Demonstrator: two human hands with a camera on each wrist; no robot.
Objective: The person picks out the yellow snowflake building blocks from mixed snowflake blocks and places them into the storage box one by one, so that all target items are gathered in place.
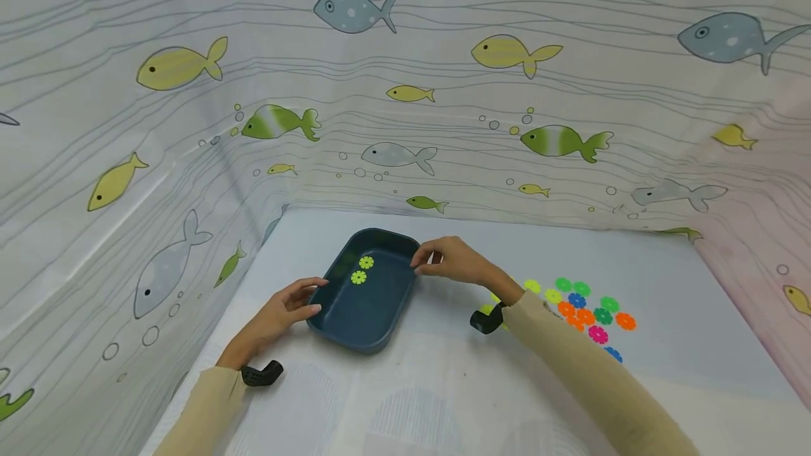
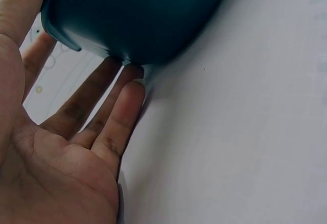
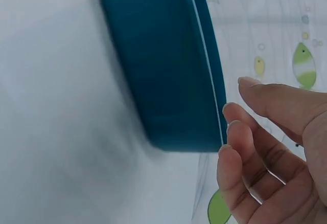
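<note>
Over there, the left hand (image 1: 279,315), fingers fairly straight, touches the blue bin (image 1: 374,315) on the table (image 1: 443,385); the right hand (image 1: 456,260), fingers loosely bent, thumb apart, is at its far-right rim.

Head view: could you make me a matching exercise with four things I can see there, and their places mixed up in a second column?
Things:
1. Pink flower-shaped disc
2. Right hand
3. Two yellow-green discs side by side
4. Left hand

Places:
A. At the left side of the dark blue tray
B. Inside the tray, on its floor
C. On the white table, among other loose discs
D. At the tray's far right corner

Right pairs: 1-C, 2-D, 3-B, 4-A
</note>
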